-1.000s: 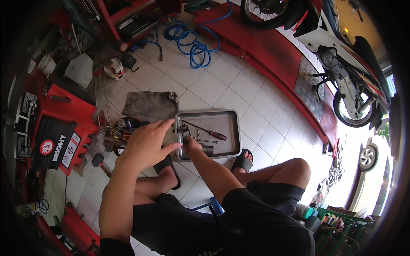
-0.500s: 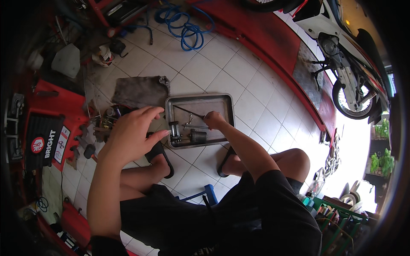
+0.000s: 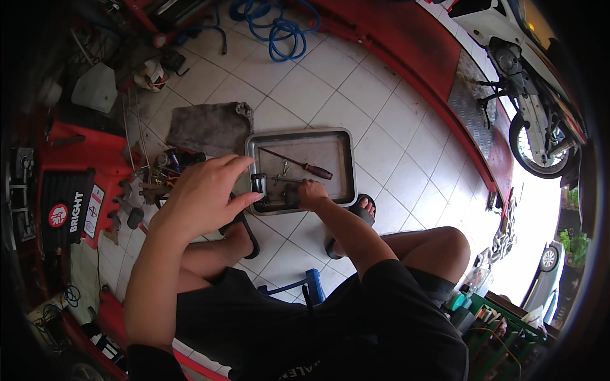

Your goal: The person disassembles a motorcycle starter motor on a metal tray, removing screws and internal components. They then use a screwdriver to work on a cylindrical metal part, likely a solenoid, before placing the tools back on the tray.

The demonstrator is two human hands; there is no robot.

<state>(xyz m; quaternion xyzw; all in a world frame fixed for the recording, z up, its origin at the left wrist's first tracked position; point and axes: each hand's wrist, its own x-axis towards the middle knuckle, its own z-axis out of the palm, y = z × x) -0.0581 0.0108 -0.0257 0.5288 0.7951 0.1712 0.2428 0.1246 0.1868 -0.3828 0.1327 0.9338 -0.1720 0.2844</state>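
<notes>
A shallow metal tray lies on the floor between my feet. My right hand reaches into it with fingers curled, beside a dark cylindrical part and at the end of a thin metal rod; its grip is hidden. A screwdriver with a dark red handle lies free across the tray. Small bolts rest beside it. My left hand hovers over the tray's left edge, thumb and fingers apart. Its thumb overlaps a shiny black part standing inside the tray.
A grey cloth lies beyond the tray, with tools to its left. Red equipment stands at far left. A coiled blue hose, a red ramp and a motorcycle are farther off. A blue stand is near me.
My right hand has let go of the screwdriver and moved nearer, down to the dark cylindrical part. My left hand stays about where it was. The view has shifted slightly.
</notes>
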